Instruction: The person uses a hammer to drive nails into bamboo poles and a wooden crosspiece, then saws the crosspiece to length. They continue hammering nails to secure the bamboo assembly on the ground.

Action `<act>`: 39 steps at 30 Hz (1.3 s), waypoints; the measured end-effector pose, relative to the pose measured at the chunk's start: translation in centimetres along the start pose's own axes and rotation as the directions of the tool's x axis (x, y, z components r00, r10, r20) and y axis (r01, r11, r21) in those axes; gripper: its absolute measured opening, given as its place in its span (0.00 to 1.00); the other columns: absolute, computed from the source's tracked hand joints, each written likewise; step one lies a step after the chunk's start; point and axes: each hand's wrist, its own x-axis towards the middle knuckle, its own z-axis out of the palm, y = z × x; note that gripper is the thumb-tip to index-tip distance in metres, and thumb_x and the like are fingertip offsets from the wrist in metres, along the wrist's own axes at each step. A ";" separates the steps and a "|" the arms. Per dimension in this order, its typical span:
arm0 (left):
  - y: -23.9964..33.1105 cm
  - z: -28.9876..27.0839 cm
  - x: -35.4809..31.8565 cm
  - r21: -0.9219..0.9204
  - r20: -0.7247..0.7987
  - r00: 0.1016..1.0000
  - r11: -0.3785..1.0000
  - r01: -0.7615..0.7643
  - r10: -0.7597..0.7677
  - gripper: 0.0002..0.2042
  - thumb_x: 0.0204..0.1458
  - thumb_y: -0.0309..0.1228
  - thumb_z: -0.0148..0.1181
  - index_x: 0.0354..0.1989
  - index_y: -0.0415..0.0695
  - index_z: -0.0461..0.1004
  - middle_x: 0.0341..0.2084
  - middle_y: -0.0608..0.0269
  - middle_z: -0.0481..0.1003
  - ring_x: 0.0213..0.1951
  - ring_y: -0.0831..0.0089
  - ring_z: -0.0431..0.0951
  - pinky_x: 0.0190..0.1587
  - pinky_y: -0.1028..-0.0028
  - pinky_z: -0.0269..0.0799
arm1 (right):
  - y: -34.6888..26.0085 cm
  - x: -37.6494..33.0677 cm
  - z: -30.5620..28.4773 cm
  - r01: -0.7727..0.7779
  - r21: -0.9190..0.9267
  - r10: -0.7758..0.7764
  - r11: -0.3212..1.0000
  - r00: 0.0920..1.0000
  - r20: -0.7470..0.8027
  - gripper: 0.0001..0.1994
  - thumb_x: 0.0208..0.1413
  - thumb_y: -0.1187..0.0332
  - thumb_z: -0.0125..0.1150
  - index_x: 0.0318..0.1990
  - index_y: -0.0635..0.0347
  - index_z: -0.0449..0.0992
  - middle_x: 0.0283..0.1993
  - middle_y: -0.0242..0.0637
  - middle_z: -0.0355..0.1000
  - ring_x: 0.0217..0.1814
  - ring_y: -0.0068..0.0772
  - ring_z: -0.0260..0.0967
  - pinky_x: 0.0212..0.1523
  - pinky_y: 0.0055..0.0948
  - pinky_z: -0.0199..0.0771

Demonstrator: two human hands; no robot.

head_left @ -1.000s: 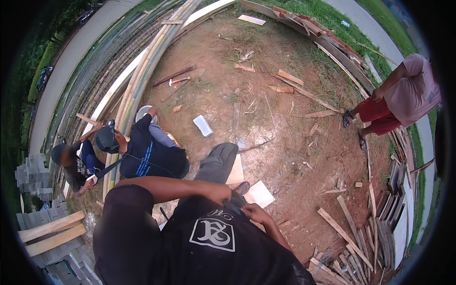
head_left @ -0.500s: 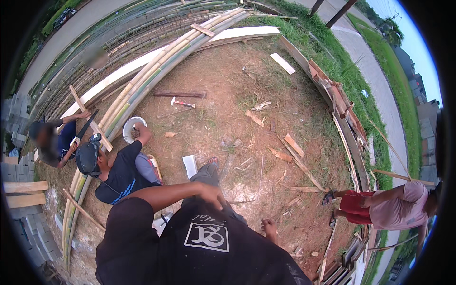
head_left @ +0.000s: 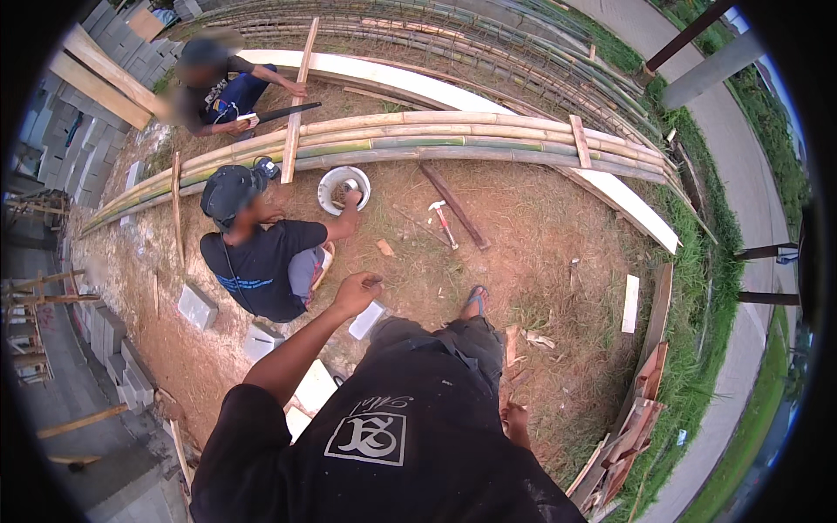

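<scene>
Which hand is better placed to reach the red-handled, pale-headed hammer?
Likely the left hand: it's stretched out in front, nearer the hammer. The right hand hangs low and farther back. Whether the left grip is free isn't clear.

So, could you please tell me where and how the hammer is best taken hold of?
Grip the hammer by its red handle, probably from the near side: it lies with its head pointing away and the handle end nearer, with a dark plank on its right.
</scene>
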 end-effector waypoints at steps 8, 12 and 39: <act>-1.2 5.0 -1.7 -0.151 -0.248 0.945 0.972 0.179 -0.213 0.16 0.48 0.37 0.61 0.41 0.39 0.76 0.31 0.52 0.79 0.35 0.66 0.80 0.41 0.71 0.74 | -35.6 3.1 -0.6 0.490 -0.281 -0.501 0.825 0.865 0.037 0.09 0.58 0.61 0.54 0.31 0.55 0.71 0.22 0.27 0.67 0.20 0.19 0.62 0.21 0.22 0.62; -0.1 2.5 3.0 -0.170 -0.246 0.918 0.946 0.275 -0.311 0.16 0.50 0.37 0.59 0.41 0.38 0.75 0.31 0.53 0.78 0.35 0.68 0.79 0.41 0.72 0.73 | -44.8 4.5 6.2 0.606 -0.324 -0.595 0.726 0.791 0.146 0.09 0.58 0.62 0.55 0.30 0.56 0.70 0.22 0.27 0.67 0.20 0.17 0.62 0.20 0.21 0.61; -39.8 4.6 60.8 -0.353 -0.647 0.591 0.876 0.329 -0.483 0.11 0.48 0.21 0.46 0.38 0.34 0.72 0.27 0.48 0.75 0.30 0.55 0.77 0.38 0.66 0.71 | -38.3 54.5 56.1 0.339 -0.940 -0.436 -0.047 0.839 0.325 0.30 0.49 0.58 0.61 0.58 0.62 0.62 0.45 0.57 0.71 0.49 0.57 0.69 0.50 0.46 0.68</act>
